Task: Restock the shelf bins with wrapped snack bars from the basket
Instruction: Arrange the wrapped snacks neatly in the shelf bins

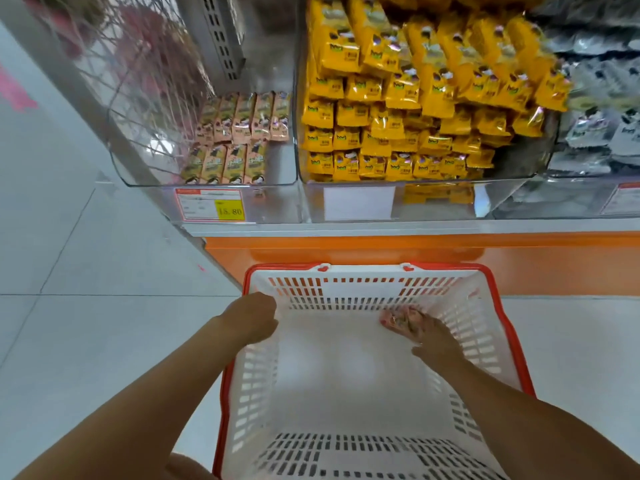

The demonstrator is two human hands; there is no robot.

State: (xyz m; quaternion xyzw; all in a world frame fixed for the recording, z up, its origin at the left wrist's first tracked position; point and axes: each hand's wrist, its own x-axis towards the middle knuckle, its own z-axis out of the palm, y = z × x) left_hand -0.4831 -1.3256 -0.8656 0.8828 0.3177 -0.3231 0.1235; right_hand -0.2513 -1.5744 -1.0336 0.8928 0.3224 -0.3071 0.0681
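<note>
Head view: your right hand (434, 341) is down on the floor of the white, orange-rimmed basket (363, 291), gripping a small bunch of pink-wrapped snack bars (398, 318). Their ends jut past your fingertips toward the far wall, and blur hides the wrappers' print. Your left hand (251, 318) curls over the basket's left rim, holding it. Above, the clear left bin (207, 183) holds two rows of pinkish bars (242, 123). The middle bin (346, 183) is heaped with yellow packs (415, 109).
</note>
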